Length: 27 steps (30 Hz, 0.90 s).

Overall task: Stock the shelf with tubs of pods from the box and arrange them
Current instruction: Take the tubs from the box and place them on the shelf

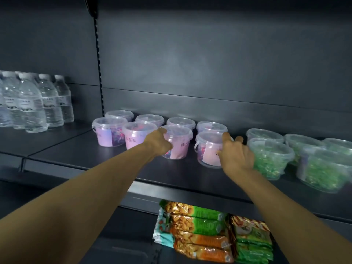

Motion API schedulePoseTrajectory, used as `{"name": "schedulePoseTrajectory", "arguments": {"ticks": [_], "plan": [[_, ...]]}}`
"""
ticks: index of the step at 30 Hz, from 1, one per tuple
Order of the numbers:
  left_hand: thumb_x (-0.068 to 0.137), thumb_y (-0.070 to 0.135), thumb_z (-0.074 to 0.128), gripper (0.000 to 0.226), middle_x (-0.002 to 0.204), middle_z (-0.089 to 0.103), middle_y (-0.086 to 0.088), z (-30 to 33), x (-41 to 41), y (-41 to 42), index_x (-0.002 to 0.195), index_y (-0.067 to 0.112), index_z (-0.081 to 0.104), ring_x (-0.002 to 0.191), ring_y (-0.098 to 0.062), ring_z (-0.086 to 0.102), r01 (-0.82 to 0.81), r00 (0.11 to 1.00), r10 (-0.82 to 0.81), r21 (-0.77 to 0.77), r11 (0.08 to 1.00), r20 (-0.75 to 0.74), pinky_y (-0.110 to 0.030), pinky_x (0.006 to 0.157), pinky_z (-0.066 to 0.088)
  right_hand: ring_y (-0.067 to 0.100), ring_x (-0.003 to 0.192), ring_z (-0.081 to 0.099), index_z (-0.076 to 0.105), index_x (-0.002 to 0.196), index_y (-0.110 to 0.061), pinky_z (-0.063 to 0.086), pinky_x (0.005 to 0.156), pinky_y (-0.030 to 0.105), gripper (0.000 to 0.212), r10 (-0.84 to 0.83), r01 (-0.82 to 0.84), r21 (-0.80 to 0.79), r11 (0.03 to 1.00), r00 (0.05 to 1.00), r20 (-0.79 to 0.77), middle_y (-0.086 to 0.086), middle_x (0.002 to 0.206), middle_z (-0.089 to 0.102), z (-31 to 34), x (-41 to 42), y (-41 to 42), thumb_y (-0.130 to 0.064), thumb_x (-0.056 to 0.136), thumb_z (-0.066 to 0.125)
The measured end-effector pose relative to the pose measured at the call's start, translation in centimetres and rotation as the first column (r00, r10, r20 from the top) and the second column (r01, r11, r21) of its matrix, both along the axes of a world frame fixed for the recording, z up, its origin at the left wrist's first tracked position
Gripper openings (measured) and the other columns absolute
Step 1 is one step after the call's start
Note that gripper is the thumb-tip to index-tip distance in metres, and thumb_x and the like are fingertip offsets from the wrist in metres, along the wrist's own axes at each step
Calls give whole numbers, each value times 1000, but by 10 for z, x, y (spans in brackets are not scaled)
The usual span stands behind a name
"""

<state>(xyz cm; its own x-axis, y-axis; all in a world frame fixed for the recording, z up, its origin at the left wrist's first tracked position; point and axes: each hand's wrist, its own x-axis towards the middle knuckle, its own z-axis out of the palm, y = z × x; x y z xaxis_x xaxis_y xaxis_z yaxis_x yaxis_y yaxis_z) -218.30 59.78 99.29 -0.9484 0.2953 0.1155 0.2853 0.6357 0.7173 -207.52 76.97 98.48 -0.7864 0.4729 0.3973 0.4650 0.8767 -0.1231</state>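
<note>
Your shelf looks like dark metal, smooth and matt, with only a soft shine on the back wall. The tubs with pink labels are clear plastic — thin, smooth and a bit glossy on the lids. Their labels look like smooth paper. The tubs with green pods are the same clear plastic. The water bottles are clear, shiny plastic too. Down below, the snack packs are glossy, crinkly wrappers — they catch the light.

pink-labelled tubs | green-filled tubs | dark grey shelf
</note>
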Motion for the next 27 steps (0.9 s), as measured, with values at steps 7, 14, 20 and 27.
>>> {"name": "schedulePoseTrajectory", "arguments": {"ticks": [7,14,20,27], "plan": [[88,18,60,76,137,34,-16,-10,25,-32,149,20,14,116,-36,51,-5,966,-105,-425,905,-235,-43,94,48,34,122,39,31,135,-12,35,100,42,63,94,-103,153,983,994,62,17,135,35,-4,13,-26,-34,85,62],[87,25,60,64,131,39,-14,-22,78,-94,142,16,29,118,-36,48,-43,917,-189,-558,829,-352,-45,93,45,32,121,41,30,137,-14,34,100,39,65,412,-416,155,896,909,56,12,136,35,-11,48,-115,-35,85,63],[88,25,57,57,136,39,-12,-77,130,-174,139,14,33,124,-33,42,0,941,-194,-573,819,-278,-43,100,38,31,124,41,33,137,-14,34,101,39,63,517,-528,71,846,845,135,10,137,36,-70,80,-196,-34,86,62],[90,30,56,62,141,37,-10,-209,173,-265,144,19,28,131,-31,38,79,996,-88,-632,771,18,-43,104,35,31,124,42,31,139,-14,37,100,39,59,583,-570,-162,805,714,387,10,138,33,-199,116,-267,-32,90,57]]}}
